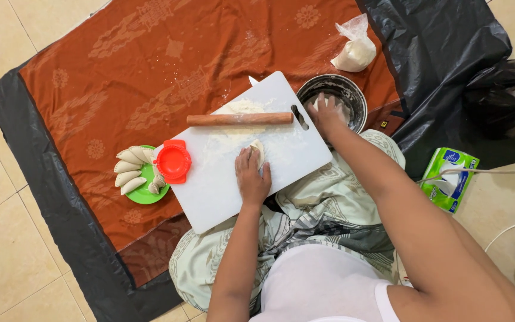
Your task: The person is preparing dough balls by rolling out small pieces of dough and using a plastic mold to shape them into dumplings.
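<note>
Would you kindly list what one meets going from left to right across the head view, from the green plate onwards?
Green plate of dumplings → red dumpling press → left hand on the white cutting board → right hand in the metal bowl → green tissue pack.

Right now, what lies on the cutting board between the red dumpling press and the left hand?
In the head view, only bare floured cutting board lies between the red dumpling press and the left hand; the rolling pin sits farther up.

The cutting board (222, 191) was white, dusted with pale flour, and the rolling pin (239, 119) on it was reddish brown. The dumpling press (173, 161) was bright red beside a green plate (141, 194) of cream-coloured dumplings (129, 170). The cloth (150, 65) was rust-orange with a lighter woven motif, bordered by black plastic sheeting (436, 53).
</note>
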